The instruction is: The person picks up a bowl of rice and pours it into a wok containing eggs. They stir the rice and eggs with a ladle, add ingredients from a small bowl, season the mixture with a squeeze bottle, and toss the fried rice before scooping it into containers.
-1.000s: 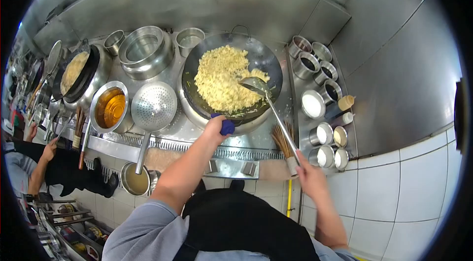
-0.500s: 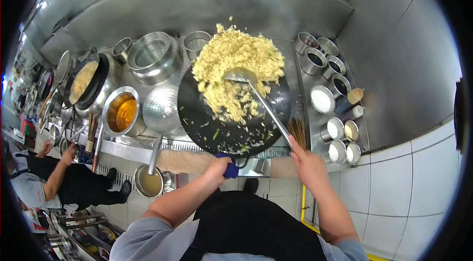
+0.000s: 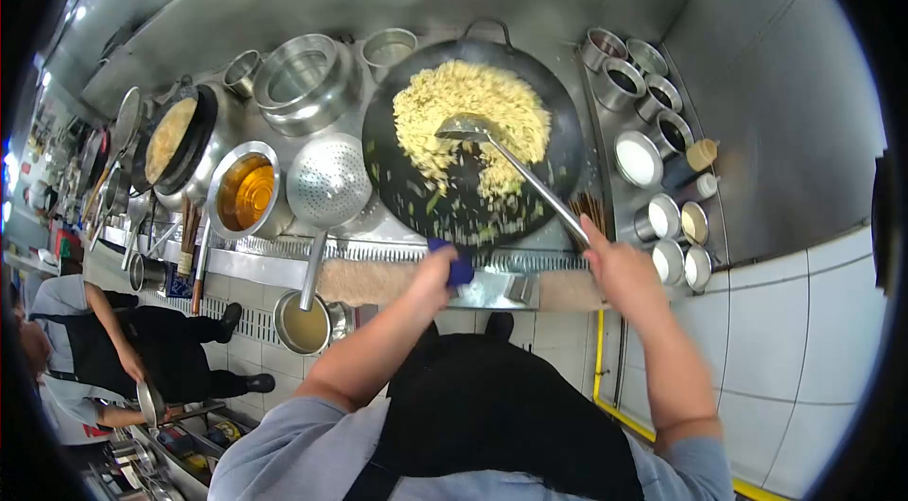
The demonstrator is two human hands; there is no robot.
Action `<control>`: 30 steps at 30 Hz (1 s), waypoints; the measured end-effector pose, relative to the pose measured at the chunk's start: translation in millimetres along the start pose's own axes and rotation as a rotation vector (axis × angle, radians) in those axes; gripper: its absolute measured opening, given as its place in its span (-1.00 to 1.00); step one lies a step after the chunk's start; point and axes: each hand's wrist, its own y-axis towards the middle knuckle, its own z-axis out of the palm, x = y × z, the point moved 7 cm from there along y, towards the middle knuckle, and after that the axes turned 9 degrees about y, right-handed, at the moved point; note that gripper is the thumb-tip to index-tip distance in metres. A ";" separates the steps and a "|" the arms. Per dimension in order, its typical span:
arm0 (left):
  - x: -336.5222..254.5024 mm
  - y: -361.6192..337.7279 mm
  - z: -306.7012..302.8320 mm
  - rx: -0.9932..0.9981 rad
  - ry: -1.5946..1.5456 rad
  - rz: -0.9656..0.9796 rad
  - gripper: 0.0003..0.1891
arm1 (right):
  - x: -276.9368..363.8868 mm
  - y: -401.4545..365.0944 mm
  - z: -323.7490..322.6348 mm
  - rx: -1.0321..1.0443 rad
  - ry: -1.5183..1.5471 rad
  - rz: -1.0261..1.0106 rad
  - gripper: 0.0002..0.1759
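My left hand [image 3: 435, 276] is closed around a dark blue cloth [image 3: 461, 271] at the near edge of the black wok [image 3: 402, 203]; the wok handle under the cloth is hidden. Yellow fried rice [image 3: 473, 89] with bits of green lies over the far half of the wok, slightly smeared by motion. In my right hand [image 3: 624, 276] is the end of a long-handled metal ladle [image 3: 530, 177]. Its bowl rests on or just above the rice, near the middle of the wok. Loose grains and green pieces are scattered over the near part.
Left of the wok are a perforated strainer [image 3: 328, 179], a bowl of amber oil [image 3: 248, 193] and a large steel pot [image 3: 305, 85]. Seasoning tins [image 3: 638, 158] and bottles line the right side, near a bamboo brush [image 3: 588, 214]. A co-worker [image 3: 123, 340] stands at left.
The rice that was heaped up past the wok's far rim is now down inside it, and the far handle shows. The co-worker has shifted and now holds a pan lower down.
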 end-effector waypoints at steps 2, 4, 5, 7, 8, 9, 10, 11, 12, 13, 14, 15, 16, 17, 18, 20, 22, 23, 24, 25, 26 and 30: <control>21.0 -25.4 -8.4 -0.029 0.083 -0.060 -0.63 | 7.0 -7.7 -8.4 -0.085 -0.024 -0.026 -0.41; 1.8 -47.2 11.6 0.083 0.028 -0.026 -0.67 | 7.1 -28.2 -26.0 -0.050 0.066 -0.028 -0.38; -1.3 -30.1 14.2 0.123 -0.035 -0.093 -0.78 | 5.8 -43.3 -29.6 0.013 0.161 -0.016 -0.36; -51.2 -44.8 38.5 0.022 -0.070 -0.039 -0.83 | 7.4 -71.7 -49.9 0.102 0.236 0.018 -0.34; -56.6 -55.3 39.7 0.024 -0.078 -0.031 -0.83 | 5.9 -76.9 -56.7 0.164 0.302 0.042 -0.32; -62.2 -63.2 43.3 0.068 -0.128 -0.044 -0.86 | 2.9 -78.6 -62.6 0.150 0.294 0.033 -0.32; -68.8 -66.7 47.6 0.115 -0.173 -0.060 -0.90 | 1.3 -82.3 -63.3 0.183 0.286 -0.004 -0.31; -77.7 -65.5 50.5 0.125 -0.167 -0.057 -0.90 | 0.1 -86.1 -61.6 0.222 0.282 -0.032 -0.31; -82.0 -63.4 48.7 0.078 -0.126 -0.076 -0.88 | -1.6 -75.4 -49.9 0.206 0.259 -0.119 -0.33; -80.4 -61.8 45.2 0.029 -0.081 -0.104 -0.87 | -6.5 -58.1 -33.0 0.212 0.177 -0.056 -0.34; -74.5 -32.8 38.6 0.022 -0.080 -0.060 -0.84 | -7.2 -37.2 -14.3 0.213 0.092 -0.001 -0.35; -49.4 -8.6 30.9 0.027 -0.072 -0.069 -0.84 | -8.3 -16.7 8.8 0.112 0.070 -0.026 -0.35; -24.7 11.3 20.2 0.049 -0.060 -0.016 -0.81 | -5.3 -1.4 20.2 0.005 0.042 -0.062 -0.36; -12.7 16.6 11.0 0.069 -0.053 0.053 -0.77 | 2.6 -2.1 23.3 -0.009 0.037 -0.077 -0.36; 2.5 8.5 3.3 0.046 0.016 -0.006 -0.73 | 10.7 -9.5 26.4 -0.082 -0.004 -0.109 -0.35; 22.9 -9.5 -4.9 0.040 0.060 -0.022 -0.68 | 18.6 -26.8 23.7 -0.175 -0.041 -0.141 -0.33; 0.6 -34.0 12.1 0.041 -0.004 -0.007 -0.73 | 5.8 -63.7 31.0 0.265 0.971 0.211 -0.27; -20.3 -41.2 20.5 0.062 -0.022 -0.029 -0.81 | 4.9 -78.3 22.0 0.277 0.965 0.221 -0.27; -44.0 -47.1 28.9 0.026 -0.049 -0.006 -0.84 | 5.0 -94.0 15.1 0.292 1.240 0.282 -0.25; -67.5 -48.0 36.2 -0.004 -0.074 0.035 -0.87 | 5.0 -100.6 9.2 0.288 1.514 0.330 -0.24; -80.6 -47.1 36.9 -0.006 -0.096 0.064 -0.87 | 2.6 -102.0 3.6 0.289 1.508 0.325 -0.24; -103.0 -49.7 21.2 0.038 0.029 0.228 -0.79 | -16.1 -92.3 -4.7 0.150 1.481 0.356 -0.25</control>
